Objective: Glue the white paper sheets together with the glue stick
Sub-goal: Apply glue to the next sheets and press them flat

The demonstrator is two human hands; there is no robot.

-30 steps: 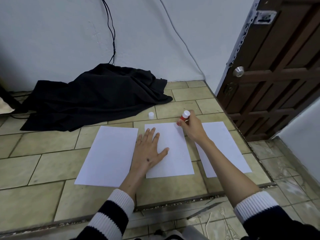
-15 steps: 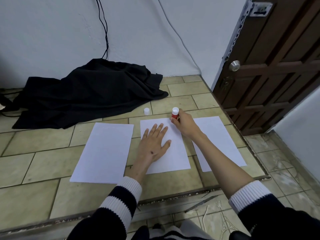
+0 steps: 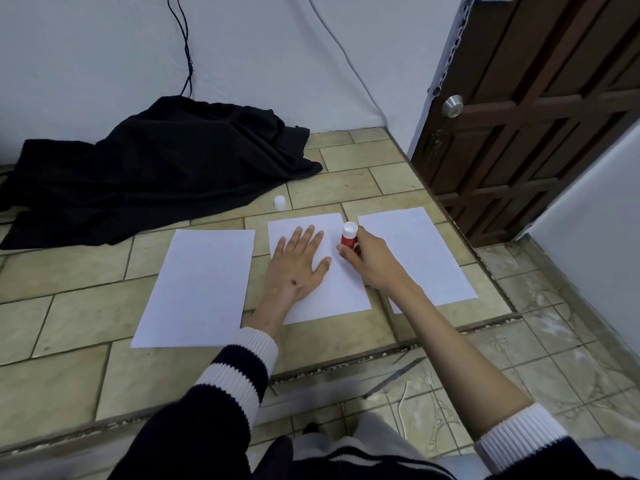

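Three sheets flat on tiled floor [image 3: 69, 306], side by side, not overlapping: left sheet [image 3: 197, 289], mid sheet [image 3: 332, 292], right sheet [image 3: 426, 258]. Laid out apart, prob. so each can be glued and then stacked in turn.

L hand [image 3: 298, 265] palm down, fingers spread flat on mid sheet. Open, gripping nothing. Purpose, as judged: pin paper so it doesn't slide or buckle under the stick's drag.

R hand [image 3: 367, 258] closed round glue stick [image 3: 348, 237], red barrel, white end up, held near upright over mid sheet's right edge, toward far corner. Lower tip hidden behind fingers, so contact w/ paper can't be confirmed; looks at or just above the surface. White end up is likely the twist base, meaning glue end faces down.

Cap [image 3: 280, 203] standing on floor beyond mid sheet, just beside black cloth [image 3: 156, 174]. Off the sheets, out of stroke path, within reach for recapping.

Edge chosen prob. because a border strip is what bonds to the neighbour sheet. R sheet nearest that edge, so likely candidate to join.

Stage est.: early, glue application; no sheets joined yet.

Risk: L thumb close to stick, may smear glue.
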